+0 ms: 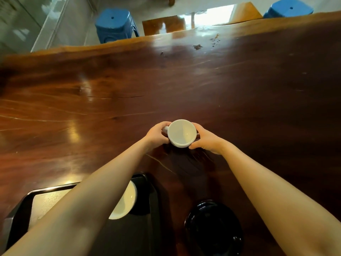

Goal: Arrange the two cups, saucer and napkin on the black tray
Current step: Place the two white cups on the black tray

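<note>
Clearly, from the head view, both hands are closed around one white cup (pixel 181 133) out on the wooden bench (pixel 239 85), well apart from the black tray (pixel 145 183) at the near left. The left hand (pixel 156 134) wraps the side with the handle, fingers curled about it; the right hand (pixel 204 138) cups the opposite wall, thumb along the near rim. The cup sits upright and looks empty.

On the tray lies a pale napkin (pixel 46 202), and beside it a second white cup (pixel 127 200), half hidden under the left forearm. A dark saucer (pixel 214 224) rests on the bench just beside the tray's right edge, not yet on it.

The risks I judge from here: bringing the held cup back toward the tray, the left forearm passes right over the second cup and could knock it or drag the napkin askew. The glossy saucer lies in the return path, so a low carry could clip it. Whether the held cup is touching the bench or lifted slightly I cannot tell, so a scrape on the polished wood is possible too.
</note>
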The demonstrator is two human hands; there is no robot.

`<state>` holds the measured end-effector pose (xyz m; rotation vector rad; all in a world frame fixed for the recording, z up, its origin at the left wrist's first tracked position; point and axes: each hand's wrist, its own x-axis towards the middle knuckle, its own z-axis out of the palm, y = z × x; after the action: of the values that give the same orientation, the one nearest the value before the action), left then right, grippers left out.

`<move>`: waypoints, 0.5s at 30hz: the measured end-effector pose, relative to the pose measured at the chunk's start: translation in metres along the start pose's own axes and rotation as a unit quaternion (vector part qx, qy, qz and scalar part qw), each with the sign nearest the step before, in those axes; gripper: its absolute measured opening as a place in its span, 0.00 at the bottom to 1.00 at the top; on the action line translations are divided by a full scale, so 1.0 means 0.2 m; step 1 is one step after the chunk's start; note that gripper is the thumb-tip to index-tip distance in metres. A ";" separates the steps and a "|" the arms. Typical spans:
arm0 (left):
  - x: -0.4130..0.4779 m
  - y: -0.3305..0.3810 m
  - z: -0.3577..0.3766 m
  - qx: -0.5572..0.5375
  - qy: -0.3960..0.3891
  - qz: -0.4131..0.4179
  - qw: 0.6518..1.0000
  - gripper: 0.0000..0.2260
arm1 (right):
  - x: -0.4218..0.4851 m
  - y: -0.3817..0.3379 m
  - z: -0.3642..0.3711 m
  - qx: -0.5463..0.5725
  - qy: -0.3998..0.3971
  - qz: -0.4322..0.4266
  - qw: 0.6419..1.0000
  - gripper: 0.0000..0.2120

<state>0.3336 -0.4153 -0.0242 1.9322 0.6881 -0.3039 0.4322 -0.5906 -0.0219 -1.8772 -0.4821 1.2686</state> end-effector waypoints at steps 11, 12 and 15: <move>-0.26 0.05 -0.21 -0.052 0.058 0.047 0.996 0.27 | -0.14 -0.28 0.13 -0.008 0.011 -0.059 0.998 0.38; -0.30 0.04 -0.24 -0.053 0.063 0.049 0.995 0.27 | -0.16 -0.32 0.16 -0.009 0.009 -0.068 0.998 0.37; -0.41 0.02 -0.36 -0.058 0.084 0.052 0.993 0.27 | -0.20 -0.44 0.27 -0.030 0.007 -0.082 0.996 0.37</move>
<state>0.2632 -0.3796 0.0512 1.8885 0.6954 -0.0364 0.3779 -0.5426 0.0612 -1.8535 -0.6594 1.1442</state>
